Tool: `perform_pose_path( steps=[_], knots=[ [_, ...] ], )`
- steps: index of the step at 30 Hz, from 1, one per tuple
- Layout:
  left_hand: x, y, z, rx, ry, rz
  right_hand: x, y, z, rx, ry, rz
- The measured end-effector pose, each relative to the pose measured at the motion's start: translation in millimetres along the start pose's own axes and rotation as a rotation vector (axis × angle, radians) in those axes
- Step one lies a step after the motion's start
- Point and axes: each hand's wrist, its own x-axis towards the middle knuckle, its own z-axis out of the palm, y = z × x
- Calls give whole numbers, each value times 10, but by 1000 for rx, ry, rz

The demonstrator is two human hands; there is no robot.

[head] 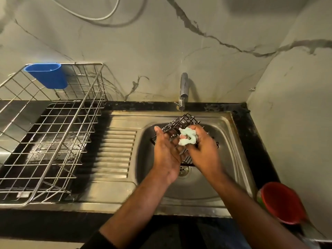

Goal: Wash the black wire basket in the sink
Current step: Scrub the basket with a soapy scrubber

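From the head camera, the black wire basket point(186, 123) sits over the basin of the steel sink point(233, 141), tilted so that one corner rises toward twelve o'clock, just under the spout of the chrome tap point(184, 90), from which a thin stream of water falls onto it. It is a small box of thin dark wires crossed in a tight grid, open-meshed on every side that shows, and much of it is hidden behind the two hands. The left hand point(166, 150) holds the basket from its nine o'clock side, thumb stretched up along the mesh and fingers curled beneath the wires. The right hand point(203, 146) comes in from three o'clock and grips a crumpled pale green cloth point(187, 138), pressing it against the basket's wires (the wad bulges out between the fingers). The drain point(184, 170) shows at six o'clock below the basket. At nine o'clock from the sink, beyond the ribbed drainboard point(116, 150), a large steel dish rack point(46, 141) stands on the dark counter, with a blue plastic cup point(47, 75) hung on its far rim. At four o'clock, near the sink's corner, is a red bowl point(282, 202), blurred.
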Motion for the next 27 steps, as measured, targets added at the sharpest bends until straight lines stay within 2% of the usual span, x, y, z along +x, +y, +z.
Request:
perform_pose_path(
  steps=[4, 8, 13, 15, 20, 22, 24, 27],
  knots=[
    [65, 110, -9, -106, -52, -143, -81, 27, -20, -21, -76, -46],
    [57, 61, -20, -170, -72, -215, -135, 98, -66, -37, -90, -24],
    [94, 34, -78, -293, -67, -175, -67, 84, -268, -261, 91, 14],
    [68, 2, -63, -256, -71, -152, 80, 62, -354, -343, 122, 0],
    [-56, -3, 31, -41, -105, -98, 311, -20, -403, -357, 104, -20],
    [-55, -6, 22, -26, -92, -88, 312, -3, -399, -410, 129, -87],
    [-26, -5, -16, -39, -93, -89, 306, 25, -385, -408, 101, -168],
    [-30, -13, -32, -23, -123, -88, 292, 35, -302, -336, -92, -232]
  ],
)
